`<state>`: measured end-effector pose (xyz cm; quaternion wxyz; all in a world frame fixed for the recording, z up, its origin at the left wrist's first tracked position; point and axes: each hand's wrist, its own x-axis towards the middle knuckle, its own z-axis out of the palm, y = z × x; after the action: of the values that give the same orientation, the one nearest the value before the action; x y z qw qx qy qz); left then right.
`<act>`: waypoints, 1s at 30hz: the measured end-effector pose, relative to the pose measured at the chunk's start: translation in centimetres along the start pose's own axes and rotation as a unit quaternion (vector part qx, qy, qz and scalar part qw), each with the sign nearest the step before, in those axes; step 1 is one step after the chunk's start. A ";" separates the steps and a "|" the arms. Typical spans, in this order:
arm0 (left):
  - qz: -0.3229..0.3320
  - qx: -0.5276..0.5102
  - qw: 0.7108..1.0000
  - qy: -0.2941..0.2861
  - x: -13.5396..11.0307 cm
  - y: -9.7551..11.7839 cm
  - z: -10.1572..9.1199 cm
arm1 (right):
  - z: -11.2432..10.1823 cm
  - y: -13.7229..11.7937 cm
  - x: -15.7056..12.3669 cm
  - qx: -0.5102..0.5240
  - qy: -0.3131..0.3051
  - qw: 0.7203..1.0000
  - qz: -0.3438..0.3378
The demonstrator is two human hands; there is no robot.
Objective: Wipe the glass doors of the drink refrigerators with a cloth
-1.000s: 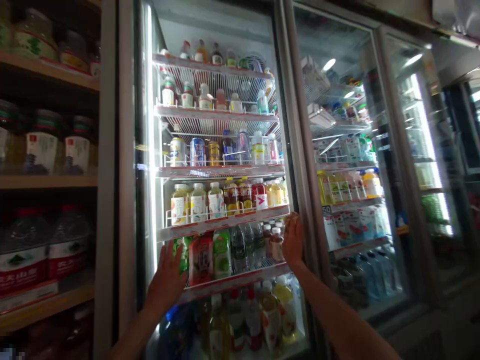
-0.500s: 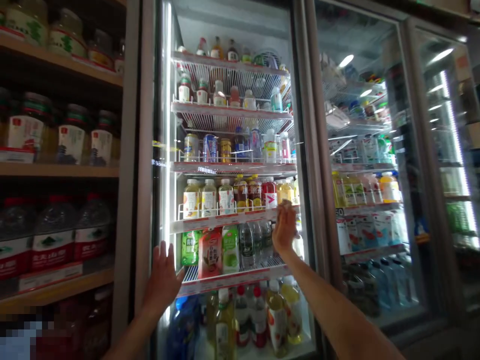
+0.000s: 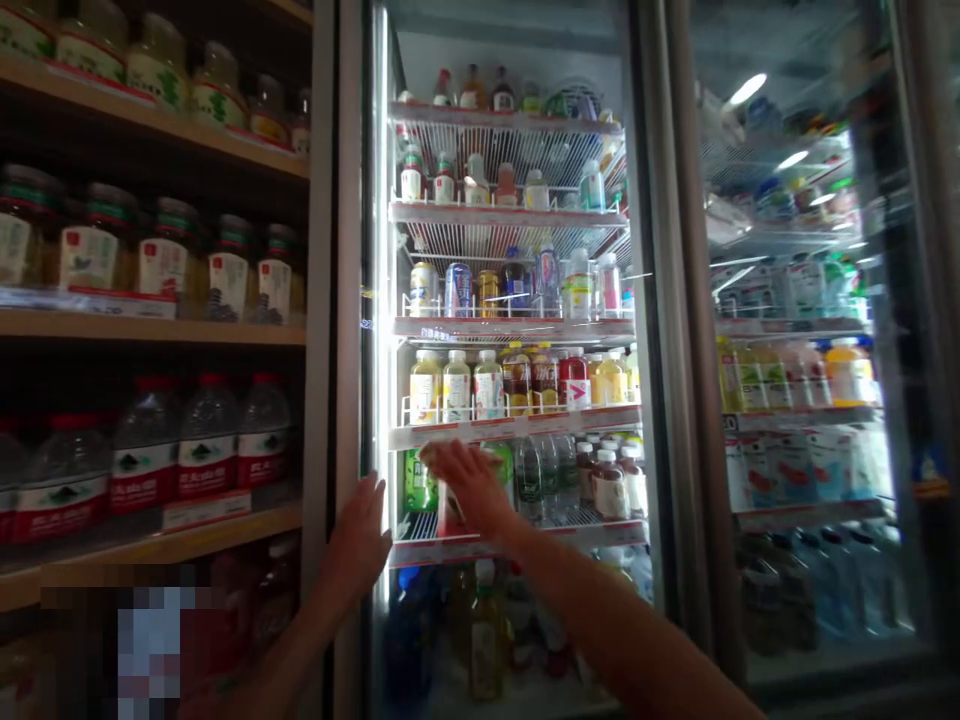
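Note:
My right hand (image 3: 469, 490) is up at the glass door (image 3: 517, 40) of a lit drinks fridge, in front of the green and pink bottles on a lower shelf. Its fingers point left and bend over something small and pale, which blur and the hand mostly hide. My left hand (image 3: 358, 540) rests against the door's left edge frame (image 3: 346, 300), fingers up and outstretched, holding nothing that I can see. Behind the glass, a green-labelled bottle (image 3: 420, 482) shows left of my right hand. Clear bottles (image 3: 529, 470) stand to its right.
Wooden shelves (image 3: 150, 325) with juice bottles (image 3: 90, 250) and red-labelled water bottles (image 3: 206, 440) stand close on the left. A second glass-doored fridge (image 3: 795, 420) adjoins on the right. More drinks (image 3: 487, 385) line the middle fridge shelf.
My right hand has swept left across the glass, from the right side to before the green and pink bottles. My left hand stays by the door's left edge. The view has shifted left.

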<state>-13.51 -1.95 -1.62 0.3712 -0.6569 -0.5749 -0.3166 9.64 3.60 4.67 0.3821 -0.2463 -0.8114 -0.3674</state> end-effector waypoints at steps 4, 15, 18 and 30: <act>-0.027 0.003 1.000 0.004 -1.6 -1.9 -0.3 | 1.6 -3.2 1.6 0.017 -0.033 0.994 -0.100; -0.009 0.027 0.999 0.032 -4.1 -4.6 -1.0 | 3.9 -8.7 -1.7 0.053 -0.055 0.980 -0.183; -0.004 0.024 0.999 0.031 -3.4 -3.8 -1.2 | 3.2 -6.2 -0.1 0.017 -0.025 0.995 -0.090; 0.032 0.003 0.999 0.041 2.8 2.5 -1.4 | -1.1 2.5 -0.8 -0.048 0.005 0.997 0.058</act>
<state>-10.62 -1.86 1.16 0.4067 -0.6601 -0.5388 -0.3296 12.34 4.14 5.55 0.3943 -0.3089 -0.7756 -0.3841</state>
